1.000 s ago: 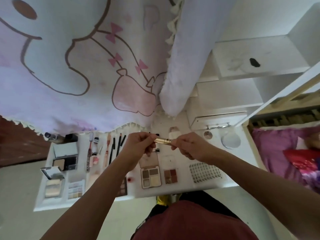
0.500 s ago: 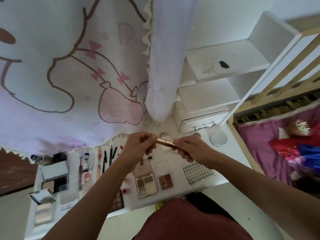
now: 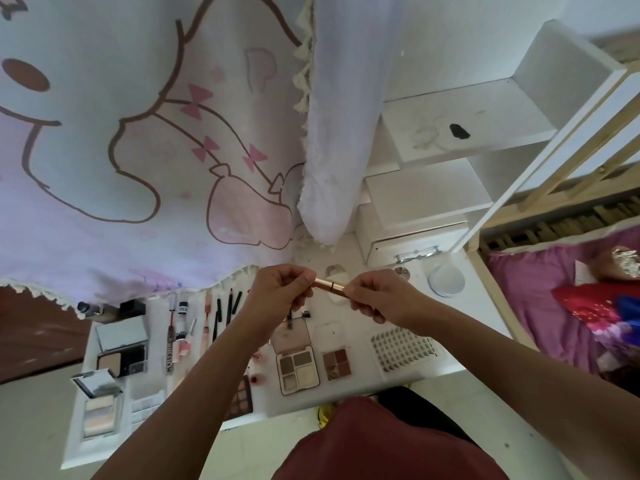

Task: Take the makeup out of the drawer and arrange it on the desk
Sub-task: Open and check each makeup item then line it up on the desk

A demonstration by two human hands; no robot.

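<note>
**Item: gold tube, held in both hands above the desk**

Location: the tube [image 3: 329,289] lies roughly level in the air over the back part of the desk [image 3: 485,317], between the two hands and clear of everything laid out below; the drawer [image 3: 412,245] sits behind it, its front closed or nearly so (hard to tell from this angle).

Hands: the left hand [image 3: 280,292] has its fingers curled and pinches one end of the tube; the right hand [image 3: 377,296] does the same at the other end; only the middle of the tube shows, with a thin seam across it.

Handling, as judged: small, light, stiff; a smooth metallic shell, likely slippery under the fingertips; round, so it may roll if laid down on its side; the seam suggests a cap that could pull off, so hold should be taken on the barrel and not on the cap alone; a two-finger pinch at mid-length should do for setting it down.

Also on the desk: pencils [image 3: 225,313] in a row; an open compact [image 3: 121,344] to the left; a palette [image 3: 298,367] near the front edge; a lash tray [image 3: 403,351] to the right; free space appears between palette and tray, and near the back edge.
</note>
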